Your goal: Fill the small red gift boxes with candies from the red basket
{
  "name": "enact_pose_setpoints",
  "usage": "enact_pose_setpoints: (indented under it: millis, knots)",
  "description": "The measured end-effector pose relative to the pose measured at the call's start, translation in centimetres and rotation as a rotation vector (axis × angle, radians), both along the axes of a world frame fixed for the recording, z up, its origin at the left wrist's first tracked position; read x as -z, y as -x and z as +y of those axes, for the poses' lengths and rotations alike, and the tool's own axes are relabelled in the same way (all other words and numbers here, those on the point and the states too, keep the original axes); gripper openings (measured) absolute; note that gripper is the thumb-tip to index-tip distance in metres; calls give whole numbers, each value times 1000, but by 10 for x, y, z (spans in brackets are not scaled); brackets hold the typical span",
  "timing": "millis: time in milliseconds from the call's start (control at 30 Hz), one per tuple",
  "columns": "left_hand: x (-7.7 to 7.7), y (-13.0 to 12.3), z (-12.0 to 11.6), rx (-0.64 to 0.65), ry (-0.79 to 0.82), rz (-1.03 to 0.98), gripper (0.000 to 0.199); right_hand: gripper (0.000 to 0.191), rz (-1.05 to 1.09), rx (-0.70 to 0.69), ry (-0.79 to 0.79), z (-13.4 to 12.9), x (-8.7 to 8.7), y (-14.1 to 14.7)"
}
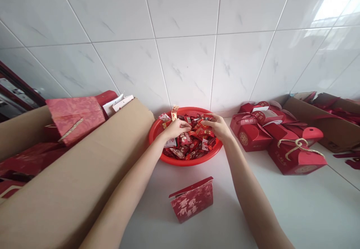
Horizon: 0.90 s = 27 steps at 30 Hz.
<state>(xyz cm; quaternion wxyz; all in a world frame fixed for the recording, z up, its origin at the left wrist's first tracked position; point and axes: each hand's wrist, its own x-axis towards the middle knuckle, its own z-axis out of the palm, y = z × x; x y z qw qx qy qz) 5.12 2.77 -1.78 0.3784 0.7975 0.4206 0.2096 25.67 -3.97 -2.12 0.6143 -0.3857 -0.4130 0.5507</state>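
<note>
A round red plastic basket (192, 162) full of wrapped candies (185, 139) stands against the tiled wall. Over its left half is my left hand (176, 129), fingers drawn together at the candies; what lies between them is hidden. On the right side my right hand (218, 126) has thumb and fingers closed at a red-orange wrapped candy near the rim. Closer to me, a small dark-red paper gift bag (192, 203) with pale lettering stands tilted on the white countertop (157, 211). Its top edge is slightly parted.
To the left, a big cardboard box (92, 155) holds red paper bags (77, 116). Several red gift boxes (298, 157), one with a rope handle, cluster at the right. Behind them another cardboard box (312, 119) contains red items. White tiles (185, 69) rise at the back.
</note>
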Motion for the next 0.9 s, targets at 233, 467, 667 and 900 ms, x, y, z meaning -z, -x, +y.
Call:
enact_pose_setpoints:
  millis: [233,467,667,900]
  knots:
    - [1,5,0,-123,-160,167,16,43,-18,-20,6,-1,-1,-2]
    - [-11,8,-13,21,-299,225,33,40,21,-20,-3,0,0,0]
    - [-3,3,-20,210,-162,593,50,39,18,-19,13,-3,-2,0]
    - [-8,8,-14,35,-149,365,21,37,-16,-22,10,-2,-1,0]
